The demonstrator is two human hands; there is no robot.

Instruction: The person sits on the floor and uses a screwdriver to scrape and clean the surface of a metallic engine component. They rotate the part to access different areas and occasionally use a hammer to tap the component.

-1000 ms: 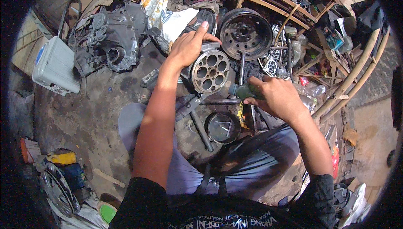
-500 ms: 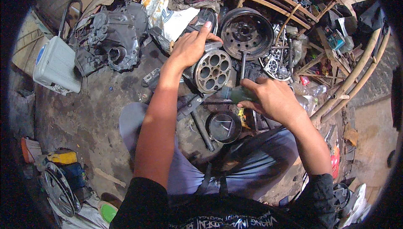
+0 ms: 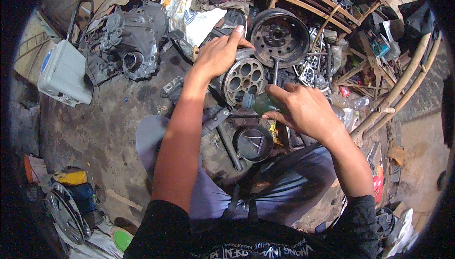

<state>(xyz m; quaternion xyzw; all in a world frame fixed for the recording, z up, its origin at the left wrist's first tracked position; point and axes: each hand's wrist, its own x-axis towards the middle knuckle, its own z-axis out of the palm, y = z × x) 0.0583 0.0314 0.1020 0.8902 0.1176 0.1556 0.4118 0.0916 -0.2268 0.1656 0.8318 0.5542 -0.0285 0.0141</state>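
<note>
My left hand (image 3: 217, 56) grips the top of a round metal part (image 3: 244, 82) whose face has several holes in a ring, thumb pointing up and fingertips on its upper rim. My right hand (image 3: 304, 111) holds a green plastic bottle (image 3: 264, 104) on its side, neck pointing left at the lower right edge of that face. Whether liquid comes out, I cannot tell. A steel bar (image 3: 275, 73) stands just right of the round part. Below, beside another bar (image 3: 230, 147), lies a round dark pan (image 3: 255, 144) between my legs.
A large gearbox casing (image 3: 125, 43) and a grey container (image 3: 64, 71) lie at left. A wheel rim (image 3: 279, 37), metal parts (image 3: 310, 74) and white sacking (image 3: 192, 26) are behind my hands. Bamboo rails (image 3: 405, 88) and a wooden rack (image 3: 317, 0) stand at right. Hubcaps (image 3: 66, 216) lie lower left.
My right hand has moved left with the bottle, bringing its neck onto the round part's lower right edge. My left hand and that part have shifted slightly right.
</note>
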